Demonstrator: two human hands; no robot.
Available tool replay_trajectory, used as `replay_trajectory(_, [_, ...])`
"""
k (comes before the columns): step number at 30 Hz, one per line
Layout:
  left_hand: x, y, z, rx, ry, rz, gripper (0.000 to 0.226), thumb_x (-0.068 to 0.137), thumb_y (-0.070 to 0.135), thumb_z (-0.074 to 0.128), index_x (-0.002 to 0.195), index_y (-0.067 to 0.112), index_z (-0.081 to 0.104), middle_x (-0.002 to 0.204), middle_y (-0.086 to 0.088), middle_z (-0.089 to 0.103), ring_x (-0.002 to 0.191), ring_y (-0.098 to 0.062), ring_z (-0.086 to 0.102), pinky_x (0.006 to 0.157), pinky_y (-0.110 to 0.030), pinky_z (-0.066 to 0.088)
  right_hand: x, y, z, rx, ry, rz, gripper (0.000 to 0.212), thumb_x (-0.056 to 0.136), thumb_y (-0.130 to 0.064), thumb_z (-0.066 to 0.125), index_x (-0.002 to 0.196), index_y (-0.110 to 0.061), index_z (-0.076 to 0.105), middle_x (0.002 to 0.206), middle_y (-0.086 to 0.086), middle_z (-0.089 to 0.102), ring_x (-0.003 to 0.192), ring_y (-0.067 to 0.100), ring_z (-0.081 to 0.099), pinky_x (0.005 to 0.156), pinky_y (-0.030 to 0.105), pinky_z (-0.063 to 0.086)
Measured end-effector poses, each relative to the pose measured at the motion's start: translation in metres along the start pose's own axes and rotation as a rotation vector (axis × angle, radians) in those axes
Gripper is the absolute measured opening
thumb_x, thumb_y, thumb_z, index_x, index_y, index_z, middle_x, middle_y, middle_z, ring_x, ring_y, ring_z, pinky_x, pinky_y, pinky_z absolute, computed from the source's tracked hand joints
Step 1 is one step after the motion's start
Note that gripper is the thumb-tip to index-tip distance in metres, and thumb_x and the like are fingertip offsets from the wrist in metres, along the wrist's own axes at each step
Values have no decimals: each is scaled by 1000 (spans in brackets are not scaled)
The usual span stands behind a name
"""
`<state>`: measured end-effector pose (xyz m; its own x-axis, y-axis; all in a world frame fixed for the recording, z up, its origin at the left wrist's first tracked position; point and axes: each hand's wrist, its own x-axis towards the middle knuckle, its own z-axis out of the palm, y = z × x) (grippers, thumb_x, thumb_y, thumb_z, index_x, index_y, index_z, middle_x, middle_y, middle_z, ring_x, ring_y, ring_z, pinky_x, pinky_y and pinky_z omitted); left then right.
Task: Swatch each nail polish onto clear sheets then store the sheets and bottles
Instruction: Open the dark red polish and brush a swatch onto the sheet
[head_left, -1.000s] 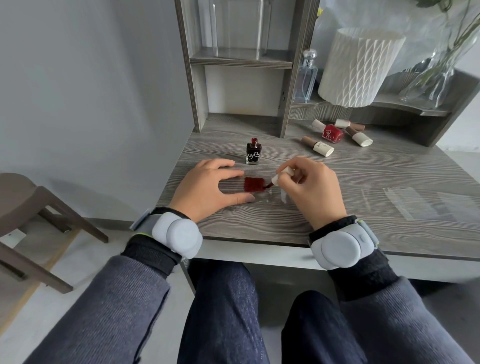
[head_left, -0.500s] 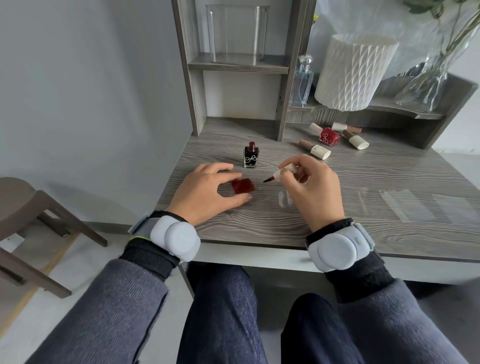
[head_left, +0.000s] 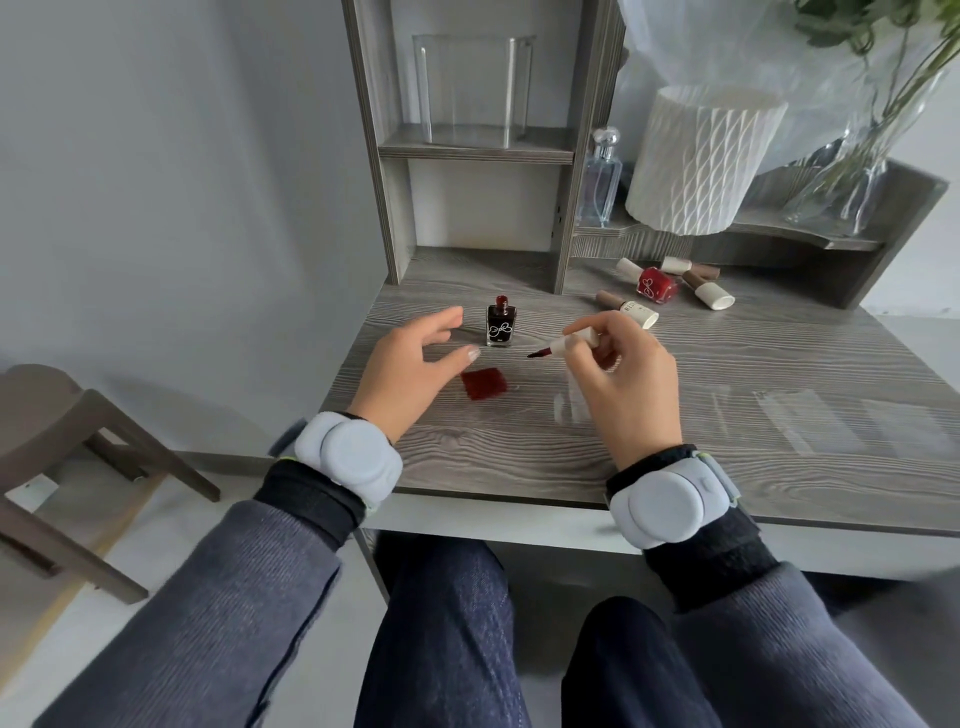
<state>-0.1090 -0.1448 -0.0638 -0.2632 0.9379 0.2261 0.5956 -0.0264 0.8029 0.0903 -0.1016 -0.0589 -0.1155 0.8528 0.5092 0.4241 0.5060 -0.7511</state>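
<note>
Head view, nearest first. Noted left hand (head_left: 410, 374) hovering front-left of the open bottle (head_left: 501, 326), fingers loose and spread, grasping nothing. Noted right hand (head_left: 623, 384) front-right of the bottle, pinching the brush cap (head_left: 571, 342) between thumb and fingertips, with wet bristles aimed toward the bottle and clear of the desk (head_left: 675, 467). Found dark red swatch (head_left: 484, 383) just in front of the bottle on a clear sheet (head_left: 563, 410) with barely visible edges. Logged more clear sheets (head_left: 795, 415) well right of the bottle. Recorded bottle upright, uncapped, holding dark red polish; white bow motif on its face, small print beneath unreadable. Compared with half a second ago: left hand then flat beside the swatch, now lifted and nearer the bottle; brush slightly higher. Found capped bottles lying behind-right of the bottle: red bottle (head_left: 655, 285) bearing the same bow, beige-capped bottle (head_left: 626, 307) with illegible lettering. Saw clear box (head_left: 470, 88) on the shelf behind the bottle, and glass vase (head_left: 852, 171) holding green stems far behind-right.
</note>
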Motion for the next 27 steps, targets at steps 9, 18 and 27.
replay_trajectory(9, [41,15,30,120,33,-90,68,79,33,75,139,20,46,131,6,58,126,-12,49,108,-31,33,5,5,2,104,22,-28,26,85,-37,49,86,-15,61,77,-3,60,79,21,55,73,40,48])
replay_trajectory(18, [40,11,32,140,250,8,33,73,35,77,105,29,69,104,10,70,105,-17,61,97,-47,41,6,9,3,171,-34,-58,8,94,-22,55,99,-25,50,76,-11,57,80,20,57,68,29,44])
replay_trajectory(27, [9,9,20,218,386,220,29,76,23,76,105,28,72,98,6,65,96,-21,53,84,-42,44,5,9,2,181,-57,-173,15,89,-33,52,103,-29,53,89,3,66,84,19,58,74,23,43])
